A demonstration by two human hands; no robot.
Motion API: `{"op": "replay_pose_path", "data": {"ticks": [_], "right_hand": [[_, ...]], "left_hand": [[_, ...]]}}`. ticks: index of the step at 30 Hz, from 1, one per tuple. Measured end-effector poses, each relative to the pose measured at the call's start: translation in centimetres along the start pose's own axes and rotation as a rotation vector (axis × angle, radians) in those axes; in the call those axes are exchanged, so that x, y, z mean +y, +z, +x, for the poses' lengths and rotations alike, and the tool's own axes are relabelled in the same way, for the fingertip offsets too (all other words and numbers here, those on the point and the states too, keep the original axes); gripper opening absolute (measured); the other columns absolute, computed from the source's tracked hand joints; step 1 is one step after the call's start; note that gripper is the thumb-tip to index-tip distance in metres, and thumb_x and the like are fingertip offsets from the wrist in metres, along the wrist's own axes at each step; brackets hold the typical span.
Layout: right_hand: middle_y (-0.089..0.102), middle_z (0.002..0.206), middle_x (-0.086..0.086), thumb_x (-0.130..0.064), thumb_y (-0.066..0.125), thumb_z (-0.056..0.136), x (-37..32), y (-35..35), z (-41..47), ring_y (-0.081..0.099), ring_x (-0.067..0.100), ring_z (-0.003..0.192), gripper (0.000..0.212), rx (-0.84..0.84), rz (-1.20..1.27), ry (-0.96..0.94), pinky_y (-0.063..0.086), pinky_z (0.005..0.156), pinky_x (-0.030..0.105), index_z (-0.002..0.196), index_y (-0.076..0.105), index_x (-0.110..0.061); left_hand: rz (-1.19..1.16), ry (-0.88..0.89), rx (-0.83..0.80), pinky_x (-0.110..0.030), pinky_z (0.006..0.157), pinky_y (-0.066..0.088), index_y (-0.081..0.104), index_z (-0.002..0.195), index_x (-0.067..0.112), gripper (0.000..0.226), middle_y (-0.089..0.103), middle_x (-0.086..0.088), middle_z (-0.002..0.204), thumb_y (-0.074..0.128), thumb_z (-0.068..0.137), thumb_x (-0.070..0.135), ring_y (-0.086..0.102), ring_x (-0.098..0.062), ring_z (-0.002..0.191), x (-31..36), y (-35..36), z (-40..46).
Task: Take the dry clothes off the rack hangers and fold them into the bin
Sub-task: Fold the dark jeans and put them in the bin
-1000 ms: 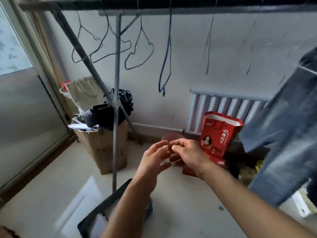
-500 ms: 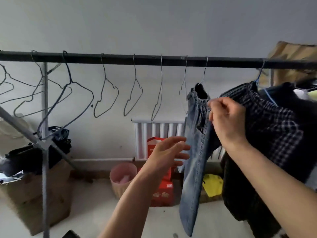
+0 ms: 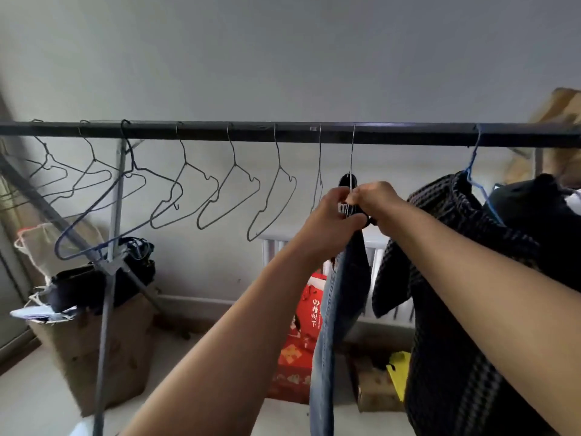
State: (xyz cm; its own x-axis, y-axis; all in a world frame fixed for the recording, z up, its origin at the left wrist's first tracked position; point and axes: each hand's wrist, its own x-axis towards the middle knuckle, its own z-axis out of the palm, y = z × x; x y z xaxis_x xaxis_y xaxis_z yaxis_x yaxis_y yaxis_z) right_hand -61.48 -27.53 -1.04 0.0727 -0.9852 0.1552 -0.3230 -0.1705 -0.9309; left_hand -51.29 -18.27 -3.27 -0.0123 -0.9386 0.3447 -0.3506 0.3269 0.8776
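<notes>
A pair of blue jeans (image 3: pixel 333 313) hangs from a wire hanger (image 3: pixel 351 158) on the dark rack bar (image 3: pixel 283 132). My left hand (image 3: pixel 330 212) and my right hand (image 3: pixel 377 199) both grip the jeans' waistband just under the hanger's hook, side by side. Right of the jeans hangs a dark checked garment (image 3: pixel 446 278) on a blue hanger (image 3: pixel 474 171), with another dark garment (image 3: pixel 540 215) beyond it. Several empty wire hangers (image 3: pixel 220 196) hang along the bar to the left. The bin is out of view.
The rack's grey leg (image 3: pixel 108 278) stands at the left in front of a cardboard box (image 3: pixel 94 347) stuffed with dark bags. A red gift bag (image 3: pixel 301 328) and a white radiator (image 3: pixel 377 256) are behind the jeans, with a yellow item (image 3: pixel 399 372) on the floor.
My left hand has risen from mid-air to the jeans' waistband beside the right hand. The view has tilted up and drawn closer to the rack.
</notes>
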Motion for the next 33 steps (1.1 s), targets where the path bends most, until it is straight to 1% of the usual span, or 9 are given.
{"op": "replay_pose_path", "data": {"ticks": [3,7,12,14,20,23,26,30,33], "right_hand": [[0.064,0.084,0.006,-0.005,0.052,0.093,-0.5,-0.2,-0.9,0.059,0.018,0.075,0.015,0.003,0.126,-0.043,0.047,0.06,0.025,0.092,0.066,-0.007],[0.063,0.078,0.007,-0.001,0.047,0.092,-2.2,-1.4,-2.2,0.058,0.016,0.065,0.02,0.021,0.155,-0.082,0.043,0.044,0.018,0.095,0.066,-0.009],[0.065,0.074,0.006,-0.011,0.062,0.09,-1.8,-0.9,-3.8,0.06,0.015,0.065,0.008,-0.02,0.19,-0.098,0.046,0.051,0.021,0.084,0.066,-0.008],[0.064,0.07,0.004,-0.012,0.062,0.092,-1.4,-0.1,-4.3,0.059,0.011,0.059,0.012,-0.022,0.213,-0.108,0.045,0.046,0.017,0.08,0.066,-0.009],[0.054,0.066,0.007,-0.004,0.058,0.093,-2.1,0.3,-5.9,0.049,0.006,0.041,0.012,0.092,0.295,-0.074,0.032,0.033,0.01,0.09,0.066,0.004],[0.056,0.065,0.005,-0.007,0.059,0.091,-3.7,-0.4,-5.9,0.044,0.012,0.05,0.017,0.121,0.309,-0.024,0.026,0.032,0.015,0.076,0.064,-0.003],[0.053,0.06,-0.003,-0.01,0.05,0.095,-5.9,-1.9,-5.5,0.033,0.003,0.036,0.022,-0.051,0.464,0.049,0.019,0.033,0.016,0.075,0.059,-0.013],[0.048,0.049,-0.007,-0.014,0.041,0.097,-7.5,-3.8,-5.9,0.029,0.004,0.029,0.026,-0.234,0.465,0.146,0.021,0.03,0.013,0.073,0.049,-0.02],[0.044,0.046,-0.006,-0.017,0.043,0.094,-8.1,-5.1,-6.7,0.028,0.005,0.029,0.026,-0.285,0.408,0.136,0.02,0.031,0.012,0.068,0.046,-0.018]], "left_hand": [[0.073,0.066,0.0,-0.037,0.089,0.052,0.045,0.14,0.02,0.05,0.052,-0.001,0.134,0.063,0.093,0.02,0.061,-0.021,0.11,0.3,-0.3,0.6],[0.287,0.208,0.064,-0.032,0.092,0.05,0.054,0.128,0.018,0.041,0.048,-0.004,0.123,0.068,0.089,0.021,0.055,-0.016,0.103,1.2,-1.2,1.5],[0.727,0.133,-0.017,-0.033,0.065,0.043,0.051,0.102,0.015,0.045,0.056,-0.001,0.093,0.074,0.078,0.045,0.052,-0.02,0.081,2.5,-3.2,1.7],[0.798,0.122,-0.041,-0.033,0.063,0.044,0.054,0.093,0.017,0.04,0.058,0.0,0.084,0.073,0.075,0.046,0.056,-0.023,0.078,2.6,-3.4,1.3],[0.797,0.394,0.006,-0.035,0.066,0.05,0.057,0.079,0.027,0.014,0.06,0.006,0.075,0.068,0.076,0.035,0.059,-0.022,0.074,2.5,-3.4,-1.5],[0.766,0.514,-0.094,-0.03,0.056,0.04,0.038,0.064,0.035,0.033,0.043,0.01,0.056,0.068,0.077,0.027,0.047,-0.015,0.056,2.1,-3.9,-4.1],[0.712,0.473,-0.133,-0.029,0.052,0.035,0.043,0.063,0.029,0.032,0.042,0.007,0.05,0.071,0.076,0.029,0.043,-0.008,0.05,0.8,-4.1,-6.5],[0.642,0.306,-0.109,-0.03,0.059,0.042,0.056,0.069,0.029,0.027,0.058,0.005,0.066,0.076,0.074,0.046,0.053,-0.011,0.062,-0.8,-4.6,-6.8],[0.557,0.227,-0.088,-0.034,0.058,0.045,0.057,0.064,0.015,0.03,0.058,0.001,0.065,0.074,0.072,0.038,0.054,-0.013,0.06,-2.4,-4.7,-6.6]]}}
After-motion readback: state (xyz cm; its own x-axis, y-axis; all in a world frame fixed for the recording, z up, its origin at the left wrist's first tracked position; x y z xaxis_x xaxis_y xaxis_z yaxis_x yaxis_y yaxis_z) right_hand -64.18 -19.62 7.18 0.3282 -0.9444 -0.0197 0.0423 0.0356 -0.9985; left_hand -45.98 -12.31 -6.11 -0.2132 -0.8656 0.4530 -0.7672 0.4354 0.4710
